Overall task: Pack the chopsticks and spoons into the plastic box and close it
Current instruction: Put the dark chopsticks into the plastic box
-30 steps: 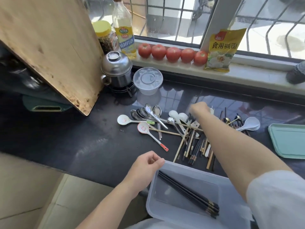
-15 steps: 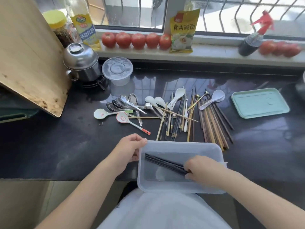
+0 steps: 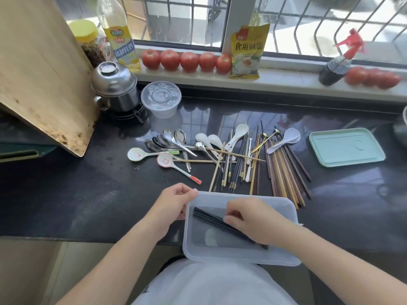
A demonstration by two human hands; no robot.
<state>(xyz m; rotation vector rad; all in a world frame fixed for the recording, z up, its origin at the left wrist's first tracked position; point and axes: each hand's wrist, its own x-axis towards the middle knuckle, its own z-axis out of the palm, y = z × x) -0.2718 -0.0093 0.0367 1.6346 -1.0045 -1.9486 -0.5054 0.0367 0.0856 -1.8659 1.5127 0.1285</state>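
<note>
Left hand (image 3: 174, 202) curled, right hand (image 3: 253, 219) lowered.

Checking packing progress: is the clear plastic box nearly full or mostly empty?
Mostly empty. The clear plastic box holds only a few black chopsticks; wooden chopsticks and white ceramic spoons lie outside.

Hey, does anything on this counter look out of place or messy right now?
Yes. The plastic box overhangs the counter's front edge. The black chopsticks lie diagonally inside it. Spoons and chopsticks sit in a crisscrossed pile behind it. Nothing looks spilled or broken.
</note>
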